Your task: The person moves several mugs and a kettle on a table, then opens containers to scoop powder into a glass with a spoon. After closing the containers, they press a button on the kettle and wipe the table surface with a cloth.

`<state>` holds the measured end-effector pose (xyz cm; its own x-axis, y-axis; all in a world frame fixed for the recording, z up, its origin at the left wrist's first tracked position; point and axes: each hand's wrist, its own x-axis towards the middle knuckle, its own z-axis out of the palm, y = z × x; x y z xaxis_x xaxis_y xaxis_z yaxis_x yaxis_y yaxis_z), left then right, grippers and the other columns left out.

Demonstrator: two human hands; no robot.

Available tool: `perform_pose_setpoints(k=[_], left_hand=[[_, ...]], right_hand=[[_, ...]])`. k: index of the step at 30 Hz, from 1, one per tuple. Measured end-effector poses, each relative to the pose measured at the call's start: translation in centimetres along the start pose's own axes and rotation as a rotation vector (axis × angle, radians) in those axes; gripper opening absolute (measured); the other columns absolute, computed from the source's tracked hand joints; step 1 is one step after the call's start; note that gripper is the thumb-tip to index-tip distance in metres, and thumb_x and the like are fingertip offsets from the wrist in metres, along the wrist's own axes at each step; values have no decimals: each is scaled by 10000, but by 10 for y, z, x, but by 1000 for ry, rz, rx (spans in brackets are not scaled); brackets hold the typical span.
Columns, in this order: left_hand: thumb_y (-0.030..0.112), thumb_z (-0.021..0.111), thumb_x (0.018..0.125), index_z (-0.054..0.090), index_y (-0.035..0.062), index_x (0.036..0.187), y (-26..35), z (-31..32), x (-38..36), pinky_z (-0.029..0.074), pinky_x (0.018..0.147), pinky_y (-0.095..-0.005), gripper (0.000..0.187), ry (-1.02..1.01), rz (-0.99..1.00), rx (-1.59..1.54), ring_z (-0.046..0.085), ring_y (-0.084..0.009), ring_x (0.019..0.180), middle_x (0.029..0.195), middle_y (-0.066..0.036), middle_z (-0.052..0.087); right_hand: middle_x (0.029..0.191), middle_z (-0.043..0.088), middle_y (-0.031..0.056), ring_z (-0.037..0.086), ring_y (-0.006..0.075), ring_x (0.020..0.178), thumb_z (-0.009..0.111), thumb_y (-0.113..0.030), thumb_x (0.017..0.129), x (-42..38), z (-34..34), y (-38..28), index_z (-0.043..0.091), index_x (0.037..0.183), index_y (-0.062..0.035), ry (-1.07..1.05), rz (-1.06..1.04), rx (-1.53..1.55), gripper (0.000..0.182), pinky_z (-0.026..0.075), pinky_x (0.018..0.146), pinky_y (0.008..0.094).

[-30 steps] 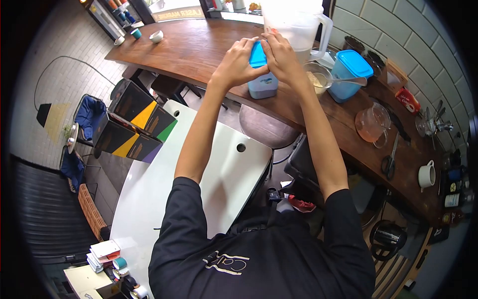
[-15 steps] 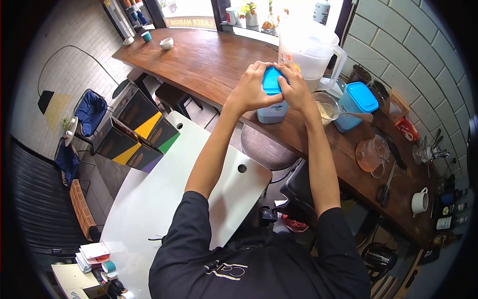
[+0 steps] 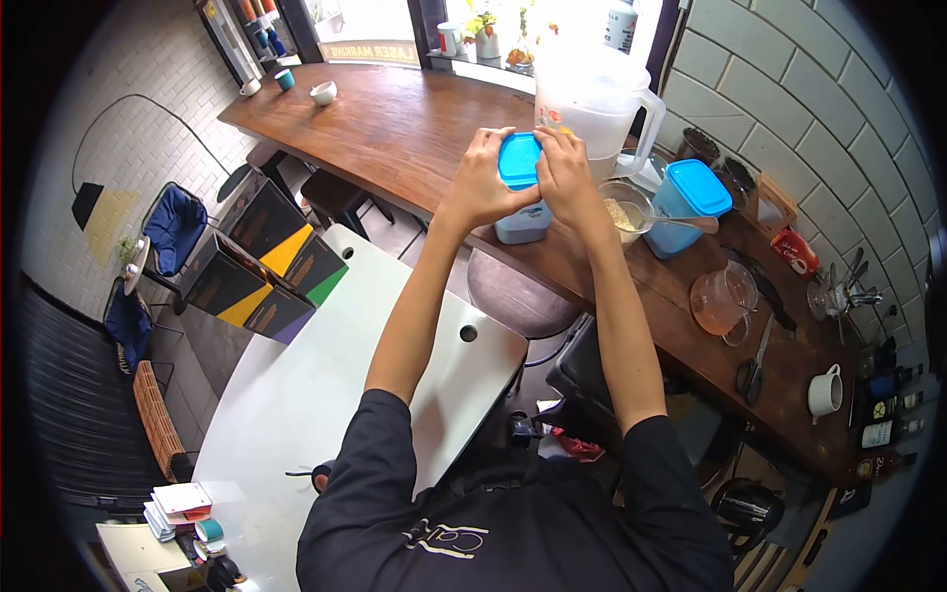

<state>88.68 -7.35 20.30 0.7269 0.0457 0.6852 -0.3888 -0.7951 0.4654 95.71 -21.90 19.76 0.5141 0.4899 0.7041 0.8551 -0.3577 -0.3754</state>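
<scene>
- Locate the translucent plastic container (image 3: 523, 226) with the bright blue plastic lid (image 3: 520, 158): it appears to stand upright near the front edge of the dark brown wooden bench (image 3: 404, 128), between your hands.
- Left hand (image 3: 481, 187): the fingers curl over the far left of the lid and the thumb reaches across the near side; this hand appears to hold the lid.
- Right hand (image 3: 567, 180): the fingers bend over the right side of the lid and appear to hold it too. Contact beneath them is partly hidden.
- Balance the force between both hands; a one-sided load could tip the container or slide it off the edge.
- Feel for even resistance at every corner. You cannot tell from this view whether the lid is fully seated.
- Limit sideways travel on the right: the large translucent plastic pitcher (image 3: 584, 94) stands just behind that hand, and the clear round bowl of pale grains (image 3: 625, 219) stands just beside its wrist.
</scene>
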Motion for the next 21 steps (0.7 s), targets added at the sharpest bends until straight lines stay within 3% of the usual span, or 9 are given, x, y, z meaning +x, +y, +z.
perform_pose_setpoints(k=[2,10,16,21], left_hand=[[370,843,635,522,-67,1253,0,2,-3,482,933,-422,823,60,-40,8,583,-344,1090,1175,-219,544],[326,872,618,467,-50,1302,11,7,-9,477,931,-407,879,138,-132,-46,558,-316,1118,1212,-189,515],[330,855,639,450,-50,1297,13,14,-11,461,943,-416,862,179,-131,-48,526,-334,1135,1223,-199,490],[327,848,641,445,-44,1284,12,25,-15,434,963,-427,845,257,-135,17,487,-354,1158,1228,-215,485]], right_hand=[[1322,536,205,465,416,1200,456,-121,903,1,1,4,551,1245,64,-12,5,20,400,364,1062,453],[1348,515,219,449,413,1219,459,-144,915,1,-2,3,556,1232,43,-53,-22,83,380,365,1051,473],[1252,539,219,460,397,1148,497,-151,914,0,-6,-5,573,1191,33,14,39,36,341,387,982,491],[1218,523,223,462,392,1112,571,-201,924,-18,-19,-23,564,1171,63,192,51,-55,362,397,959,483]])
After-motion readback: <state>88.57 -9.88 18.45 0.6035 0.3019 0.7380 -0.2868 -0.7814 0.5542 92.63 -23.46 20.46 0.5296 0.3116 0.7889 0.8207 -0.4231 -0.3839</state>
